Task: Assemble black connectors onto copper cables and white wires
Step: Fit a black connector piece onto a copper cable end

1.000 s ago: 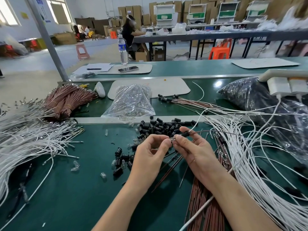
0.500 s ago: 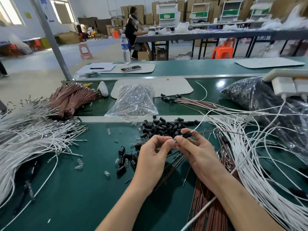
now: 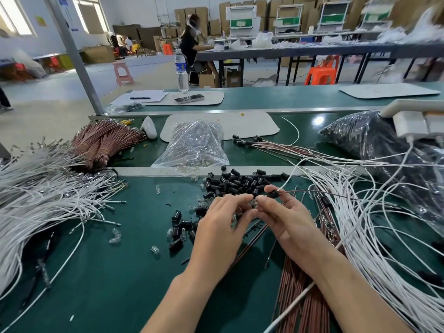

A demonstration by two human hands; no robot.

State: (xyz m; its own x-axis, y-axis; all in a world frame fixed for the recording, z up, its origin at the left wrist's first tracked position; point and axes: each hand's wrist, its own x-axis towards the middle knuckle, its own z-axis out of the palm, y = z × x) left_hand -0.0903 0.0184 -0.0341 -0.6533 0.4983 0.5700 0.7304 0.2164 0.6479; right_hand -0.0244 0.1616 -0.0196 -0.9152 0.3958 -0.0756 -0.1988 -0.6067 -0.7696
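Green matting (image 3: 108,272) covers the bench where both hands meet. The right hand (image 3: 290,224) pinches a black connector (image 3: 273,194) between thumb and forefinger. A white wire (image 3: 287,182) and a thin copper cable (image 3: 312,192) lead away from it, up and to the right. The left hand (image 3: 222,227) pinches a small clear plastic piece (image 3: 253,203) at its fingertips, just beside the connector. A heap of connectors (image 3: 236,181) lies on the mat just beyond the fingers. Bundled copper cables (image 3: 300,296) lie under the right wrist, with looped white wires (image 3: 360,236) beside them.
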